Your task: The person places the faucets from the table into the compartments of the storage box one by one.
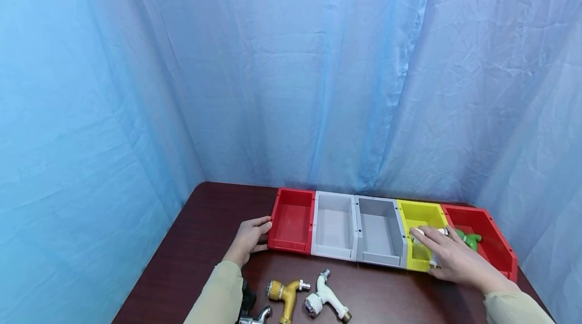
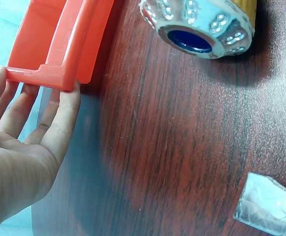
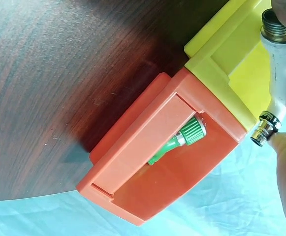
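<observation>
My left hand (image 1: 249, 239) rests against the outer left side of the red bin (image 1: 274, 248), its fingertips touching the wall near the front corner. In the left wrist view its fingers (image 2: 64, 118) are spread and fairly straight. On the right, my right hand (image 1: 454, 258) holds a white faucet (image 3: 282, 73) by its body over the yellow bin (image 1: 423, 209). The faucet's threaded brass end and its metal nozzle stick out from the hand; its handle is mostly hidden. Beside it, a green faucet (image 3: 189, 132) lies inside the right-hand red bin (image 3: 182, 189).
Between the red and yellow bins stand a white bin (image 1: 334, 253) and a grey bin (image 1: 381, 258). Nearer me lie a yellow faucet (image 1: 288, 296), another white faucet (image 1: 328, 293) and a chrome-and-black faucet (image 1: 247, 309), partly behind my left sleeve. Blue curtains (image 1: 291, 71) surround the table.
</observation>
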`<state>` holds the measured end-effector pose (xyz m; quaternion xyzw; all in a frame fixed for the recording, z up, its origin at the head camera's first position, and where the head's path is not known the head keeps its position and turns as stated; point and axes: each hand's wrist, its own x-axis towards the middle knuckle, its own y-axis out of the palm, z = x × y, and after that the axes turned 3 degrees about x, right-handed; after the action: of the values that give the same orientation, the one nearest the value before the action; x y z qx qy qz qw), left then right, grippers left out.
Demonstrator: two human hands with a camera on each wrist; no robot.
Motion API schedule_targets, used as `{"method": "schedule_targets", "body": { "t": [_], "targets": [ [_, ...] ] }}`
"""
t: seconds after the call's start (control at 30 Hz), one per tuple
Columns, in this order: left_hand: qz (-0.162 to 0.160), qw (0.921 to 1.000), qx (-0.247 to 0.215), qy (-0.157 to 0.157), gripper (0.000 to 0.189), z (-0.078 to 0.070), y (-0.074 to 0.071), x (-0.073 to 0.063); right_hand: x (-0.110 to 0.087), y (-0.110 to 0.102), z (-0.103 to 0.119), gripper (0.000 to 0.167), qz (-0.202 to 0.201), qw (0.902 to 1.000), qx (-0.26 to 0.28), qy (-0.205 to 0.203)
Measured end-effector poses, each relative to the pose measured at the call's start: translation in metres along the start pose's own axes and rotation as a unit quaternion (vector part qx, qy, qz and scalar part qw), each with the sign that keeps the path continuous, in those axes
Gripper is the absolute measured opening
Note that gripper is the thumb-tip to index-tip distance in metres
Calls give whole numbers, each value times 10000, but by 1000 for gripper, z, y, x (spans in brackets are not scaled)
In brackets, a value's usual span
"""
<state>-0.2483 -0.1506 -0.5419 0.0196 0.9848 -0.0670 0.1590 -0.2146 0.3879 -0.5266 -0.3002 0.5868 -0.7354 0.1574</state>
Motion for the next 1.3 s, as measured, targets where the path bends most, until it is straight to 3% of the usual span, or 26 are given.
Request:
{"method": "schedule_targets", "body": {
  "t": [0.47,0.83,1.3],
  "targets": [
    [9,10000,11,5,48,2,-1,1,8,-1,-8,105,-84,9988,-271,-409],
    [-18,10000,27,14,50,2,-1,-1,16,-7,-9,105,456,9988,-67,136],
    [3,10000,37,23,51,1,-1,-1,24,-10,-15,100,791,9963,0,343]
  ]
}}
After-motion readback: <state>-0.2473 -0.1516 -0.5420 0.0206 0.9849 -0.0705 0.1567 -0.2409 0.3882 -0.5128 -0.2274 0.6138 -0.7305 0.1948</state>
